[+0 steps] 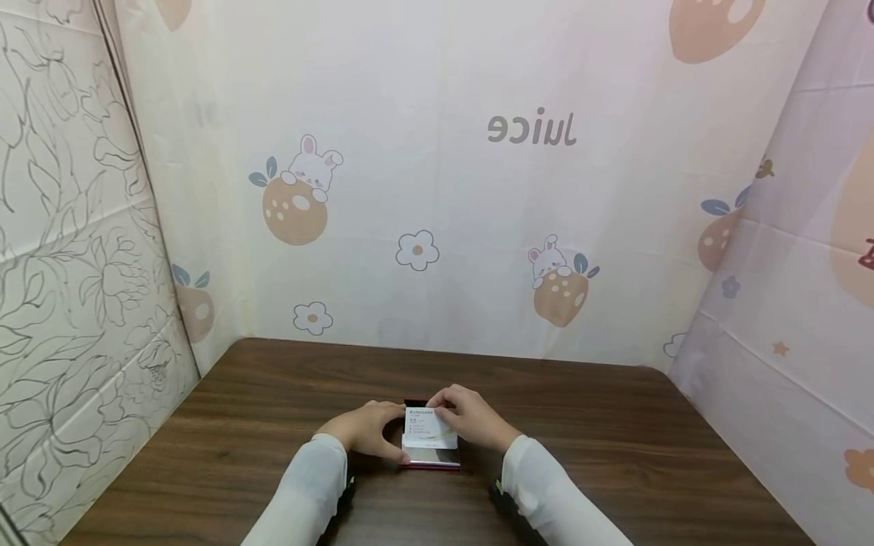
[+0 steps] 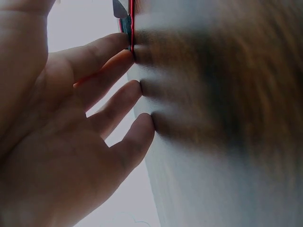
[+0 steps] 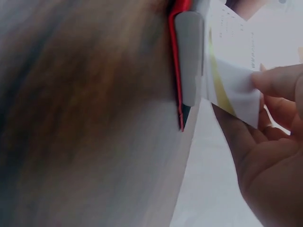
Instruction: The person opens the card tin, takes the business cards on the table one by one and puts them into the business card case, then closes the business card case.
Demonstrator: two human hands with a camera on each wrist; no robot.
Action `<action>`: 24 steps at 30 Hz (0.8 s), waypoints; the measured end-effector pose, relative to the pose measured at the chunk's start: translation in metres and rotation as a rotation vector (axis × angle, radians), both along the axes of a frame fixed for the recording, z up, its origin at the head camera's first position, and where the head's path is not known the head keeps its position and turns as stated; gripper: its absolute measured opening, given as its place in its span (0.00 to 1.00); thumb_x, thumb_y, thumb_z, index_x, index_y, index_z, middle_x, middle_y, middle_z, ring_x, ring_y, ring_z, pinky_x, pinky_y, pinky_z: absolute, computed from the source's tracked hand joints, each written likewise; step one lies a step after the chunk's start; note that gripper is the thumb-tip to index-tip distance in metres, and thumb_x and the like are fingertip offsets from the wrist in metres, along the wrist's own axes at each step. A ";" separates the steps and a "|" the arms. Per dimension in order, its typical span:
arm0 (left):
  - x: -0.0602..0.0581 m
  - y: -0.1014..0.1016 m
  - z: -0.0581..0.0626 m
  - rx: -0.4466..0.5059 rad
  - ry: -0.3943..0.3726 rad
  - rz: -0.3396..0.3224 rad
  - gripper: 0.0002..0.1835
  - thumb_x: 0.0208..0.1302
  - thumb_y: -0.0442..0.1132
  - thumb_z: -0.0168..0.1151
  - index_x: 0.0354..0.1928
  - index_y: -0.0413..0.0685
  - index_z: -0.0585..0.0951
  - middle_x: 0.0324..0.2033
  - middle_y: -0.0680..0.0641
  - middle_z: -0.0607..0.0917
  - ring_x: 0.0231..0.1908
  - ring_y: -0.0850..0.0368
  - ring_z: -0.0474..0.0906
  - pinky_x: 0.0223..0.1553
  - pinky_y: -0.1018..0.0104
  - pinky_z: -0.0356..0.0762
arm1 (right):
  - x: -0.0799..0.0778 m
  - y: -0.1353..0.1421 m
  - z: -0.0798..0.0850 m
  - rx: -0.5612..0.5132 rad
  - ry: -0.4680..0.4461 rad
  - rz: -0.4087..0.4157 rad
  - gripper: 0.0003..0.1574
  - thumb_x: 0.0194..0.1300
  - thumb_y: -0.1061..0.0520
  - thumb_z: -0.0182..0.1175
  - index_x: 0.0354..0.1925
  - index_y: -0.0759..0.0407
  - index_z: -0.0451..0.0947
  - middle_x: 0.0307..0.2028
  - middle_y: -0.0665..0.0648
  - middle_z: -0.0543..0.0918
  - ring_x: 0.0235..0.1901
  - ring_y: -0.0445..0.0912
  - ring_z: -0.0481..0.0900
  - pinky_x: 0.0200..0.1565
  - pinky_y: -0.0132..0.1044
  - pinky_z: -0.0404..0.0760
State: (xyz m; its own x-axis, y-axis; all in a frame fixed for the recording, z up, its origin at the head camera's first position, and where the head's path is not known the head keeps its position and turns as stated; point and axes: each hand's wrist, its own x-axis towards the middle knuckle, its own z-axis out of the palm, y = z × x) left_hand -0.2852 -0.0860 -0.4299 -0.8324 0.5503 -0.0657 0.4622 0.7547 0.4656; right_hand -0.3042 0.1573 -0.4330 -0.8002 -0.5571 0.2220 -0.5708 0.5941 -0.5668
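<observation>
A card case (image 1: 437, 456) with red edges and a shiny metal inside lies opened on the table in the head view. My left hand (image 1: 365, 428) holds its left side, the thumb at the near corner and the index fingertip at the far part. In the left wrist view the other fingertips (image 2: 147, 120) rest on the table. Between thumb and fingers, my right hand (image 1: 474, 417) pinches a white business card (image 3: 236, 71) by its edge. Printed text and a yellow-green curve show on the card, which stands tilted up over the case's grey metal part (image 3: 189, 56).
The dark wood-grain table (image 1: 273, 425) extends around both hands. Behind it hangs a pale curtain (image 1: 444, 189) with rabbit and fruit prints. More printed cloth (image 1: 68, 265) closes off the left side, and another sheet (image 1: 785, 303) the right.
</observation>
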 end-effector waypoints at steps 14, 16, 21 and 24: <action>0.001 -0.001 -0.001 0.003 -0.013 -0.008 0.45 0.52 0.58 0.76 0.69 0.44 0.73 0.69 0.43 0.71 0.69 0.41 0.62 0.64 0.41 0.65 | 0.001 0.002 -0.002 0.152 -0.102 0.084 0.05 0.70 0.60 0.62 0.42 0.52 0.84 0.38 0.45 0.81 0.37 0.39 0.75 0.44 0.37 0.79; 0.001 -0.001 -0.001 0.004 -0.014 -0.008 0.45 0.52 0.58 0.76 0.69 0.44 0.73 0.69 0.43 0.71 0.69 0.41 0.62 0.64 0.40 0.65 | 0.002 0.002 0.000 0.169 -0.111 0.104 0.06 0.70 0.60 0.62 0.42 0.51 0.84 0.39 0.45 0.82 0.37 0.39 0.75 0.45 0.38 0.79; 0.001 -0.001 -0.002 0.005 -0.024 0.002 0.45 0.52 0.58 0.76 0.69 0.45 0.73 0.70 0.43 0.70 0.70 0.42 0.61 0.64 0.40 0.64 | 0.003 0.001 0.004 0.187 -0.124 0.136 0.06 0.71 0.60 0.61 0.42 0.52 0.83 0.38 0.45 0.81 0.35 0.38 0.74 0.43 0.35 0.77; 0.000 -0.001 -0.003 0.003 -0.026 0.004 0.45 0.52 0.58 0.76 0.69 0.45 0.73 0.70 0.43 0.70 0.70 0.42 0.61 0.64 0.40 0.65 | 0.004 0.002 0.005 0.194 -0.125 0.148 0.06 0.70 0.61 0.62 0.43 0.52 0.84 0.36 0.45 0.79 0.34 0.38 0.73 0.41 0.34 0.76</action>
State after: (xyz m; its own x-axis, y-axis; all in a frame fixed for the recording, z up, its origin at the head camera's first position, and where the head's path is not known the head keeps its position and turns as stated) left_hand -0.2847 -0.0874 -0.4325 -0.8324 0.5475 -0.0857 0.4471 0.7548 0.4799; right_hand -0.3002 0.1588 -0.4276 -0.7214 -0.6925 0.0043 -0.5923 0.6138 -0.5219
